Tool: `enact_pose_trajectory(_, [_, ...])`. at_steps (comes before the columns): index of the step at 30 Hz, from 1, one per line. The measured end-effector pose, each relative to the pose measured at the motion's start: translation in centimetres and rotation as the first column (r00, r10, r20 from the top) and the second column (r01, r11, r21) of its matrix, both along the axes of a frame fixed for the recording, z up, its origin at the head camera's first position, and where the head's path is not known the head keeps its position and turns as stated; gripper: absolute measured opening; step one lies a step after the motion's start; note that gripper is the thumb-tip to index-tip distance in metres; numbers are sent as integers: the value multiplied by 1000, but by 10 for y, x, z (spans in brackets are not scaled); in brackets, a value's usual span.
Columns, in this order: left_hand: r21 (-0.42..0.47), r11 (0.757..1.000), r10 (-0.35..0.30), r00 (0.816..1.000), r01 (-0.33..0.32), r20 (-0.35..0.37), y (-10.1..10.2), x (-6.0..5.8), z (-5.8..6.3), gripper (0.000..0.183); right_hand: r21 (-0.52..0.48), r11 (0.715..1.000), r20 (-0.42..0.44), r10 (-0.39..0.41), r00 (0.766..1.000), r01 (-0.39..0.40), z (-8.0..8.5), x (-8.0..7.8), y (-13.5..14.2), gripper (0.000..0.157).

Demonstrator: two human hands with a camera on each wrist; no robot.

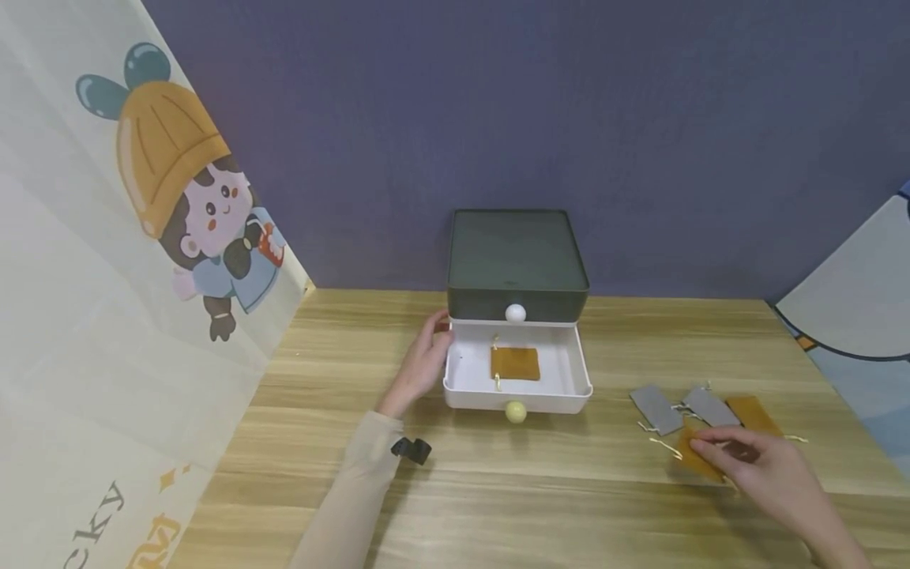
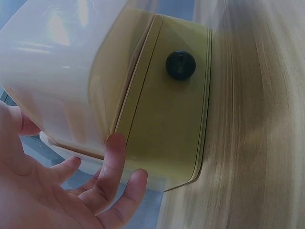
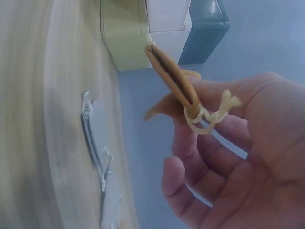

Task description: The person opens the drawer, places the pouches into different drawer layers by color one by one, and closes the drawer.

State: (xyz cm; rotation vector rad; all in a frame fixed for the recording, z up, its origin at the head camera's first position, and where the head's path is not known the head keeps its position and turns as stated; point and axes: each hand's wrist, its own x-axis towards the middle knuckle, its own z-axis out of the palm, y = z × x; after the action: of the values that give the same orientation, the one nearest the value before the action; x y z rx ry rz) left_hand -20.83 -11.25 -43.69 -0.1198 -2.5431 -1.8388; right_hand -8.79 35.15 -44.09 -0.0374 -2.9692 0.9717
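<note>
My right hand pinches an orange drawstring pouch between thumb and fingers above the table. In the right wrist view the pouch shows its slit mouth and pale cord. My left hand rests against the left side of a pulled-out white drawer, its fingers loosely bent. The left wrist view has the fingertips at the drawer's side, beside the yellow-green tier below. Inside the white drawer lies another orange pouch.
Two grey pouches and an orange pouch lie at the right of the wooden table. A dark green top tier with a white knob sits above the drawer. A dark blue wall panel stands behind.
</note>
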Motion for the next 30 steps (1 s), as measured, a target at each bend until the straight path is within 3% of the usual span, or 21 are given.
enact_pose_trajectory(10, [-18,1000,0,1000,0,4,0,1,2,59,1,999,2,48,999,-48,12,-9,-4,27])
enact_pose_trajectory(17, [-15,1000,-2,1000,2,4,0,1,1,59,-11,997,-43,73,996,-74,18,-12,-15,20])
enact_pose_trajectory(30, [-33,999,7,1000,-7,-6,1,0,0,59,-100,990,59,104,993,-97,31,-17,-21,28])
